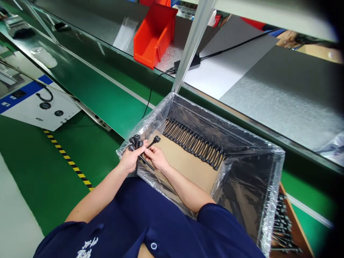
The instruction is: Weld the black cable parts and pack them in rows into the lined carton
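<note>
My left hand (129,159) is closed around a bunch of black knob-headed rods (136,138), their thick heads sticking up above the fingers and thin ends hanging below. Beside it, my right hand (156,157) pinches a single black rod (153,142) with a wider head, tilted up to the right. Both hands are close together over the near left side of a crate lined with clear plastic (279,157). Inside, a row of similar black rods (193,143) lies side by side along the far wall, on a brown cardboard sheet (188,159).
At the right, an orange-brown box (298,229) holds many more black rods. Behind the crate are a metal post (192,43), a red bin (154,36) and a black power adapter (195,62) with its cable. A green conveyor belt (99,93) runs to the left.
</note>
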Demonstrator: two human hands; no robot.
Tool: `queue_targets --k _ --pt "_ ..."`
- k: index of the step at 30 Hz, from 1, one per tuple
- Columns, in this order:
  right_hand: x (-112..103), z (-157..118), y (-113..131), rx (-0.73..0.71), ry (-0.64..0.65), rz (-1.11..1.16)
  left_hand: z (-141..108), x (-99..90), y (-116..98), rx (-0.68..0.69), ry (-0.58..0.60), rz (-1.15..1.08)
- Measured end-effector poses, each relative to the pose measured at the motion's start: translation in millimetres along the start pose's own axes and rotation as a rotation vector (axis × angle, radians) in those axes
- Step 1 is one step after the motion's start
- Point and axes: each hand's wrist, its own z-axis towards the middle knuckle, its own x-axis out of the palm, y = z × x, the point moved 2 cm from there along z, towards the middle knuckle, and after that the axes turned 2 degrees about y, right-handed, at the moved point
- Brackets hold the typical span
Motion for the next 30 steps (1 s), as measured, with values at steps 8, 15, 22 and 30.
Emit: queue_targets --k 8,15,22,30 --pt "-62 15 -36 0.03 -0.278 -0.06 0 -8.6 -15 0.0 -0.043 -0.14" --pt "-95 27 -141 0.499 -0.381 -0.281 -9 -21.5 -24 0.059 0.008 -0.159" --pt "-70 56 -175 0.581 -0.406 -0.368 -4 -23.5 -16 0.035 0.019 -0.207" --pt "-60 71 -179 0.575 -0.359 -0.431 -8 -17.5 -13 0.053 0.008 -0.039"
